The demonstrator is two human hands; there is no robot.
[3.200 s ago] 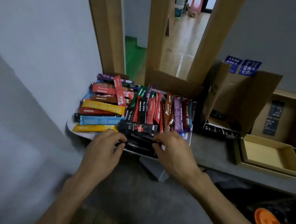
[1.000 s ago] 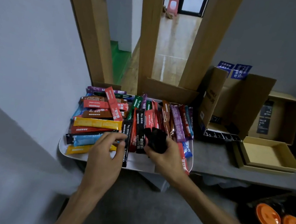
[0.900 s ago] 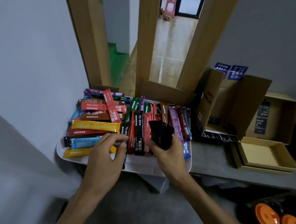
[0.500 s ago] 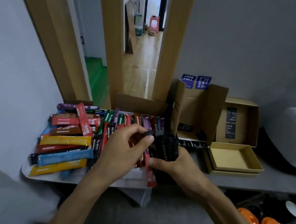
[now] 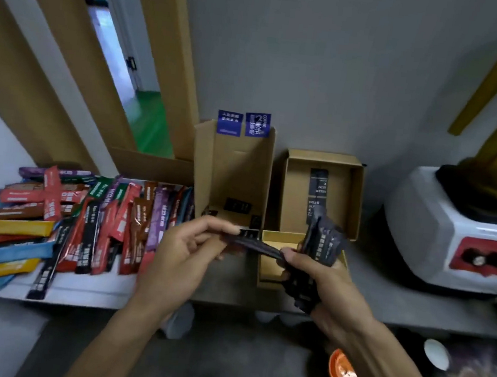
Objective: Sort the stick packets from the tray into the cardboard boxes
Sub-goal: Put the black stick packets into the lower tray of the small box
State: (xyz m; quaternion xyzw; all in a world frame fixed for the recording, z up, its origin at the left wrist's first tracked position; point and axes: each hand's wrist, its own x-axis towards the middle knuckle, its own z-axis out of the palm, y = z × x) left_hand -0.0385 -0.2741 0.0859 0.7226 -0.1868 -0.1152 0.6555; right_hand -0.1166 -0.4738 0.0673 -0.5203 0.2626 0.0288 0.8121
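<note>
Black is the colour of every packet in hand. The right hand [image 5: 326, 285] holds a bundle of black packets [image 5: 323, 242]. Its fingers [image 5: 306, 300] are curled and clamped round the lower part of the bundle, and the upper ends fan out above the hand. The left hand [image 5: 185, 255] pinches one end of a single black packet [image 5: 253, 245], with its fingers [image 5: 206, 225] and thumb closed together on that end. This packet runs roughly level from the left hand to the right hand, where its far end meets the right thumb beside the bundle.

Both hands are above the front edge of the grey desk [image 5: 382, 300].

- Tray [image 5: 92, 291]: white, at the left. It carries the loose packets [image 5: 99, 221] in red, brown, purple, green, blue, yellow and black, lying side by side and overlapping.
- Tall box [image 5: 230, 171]: brown cardboard, just right of the tray, with its flaps raised. A few black packets lie at its bottom.
- Shallow box [image 5: 271, 252]: lies on the desk under the right hand and is partly hidden by it.
- Upright box [image 5: 320, 193]: stands behind the shallow box with its opening toward the camera and a dark label inside.

Two blue labels [image 5: 243, 123] show above the tall box. A white appliance [image 5: 439, 233] stands on the desk at the far right. An orange lid [image 5: 344, 376] is visible below the desk edge.
</note>
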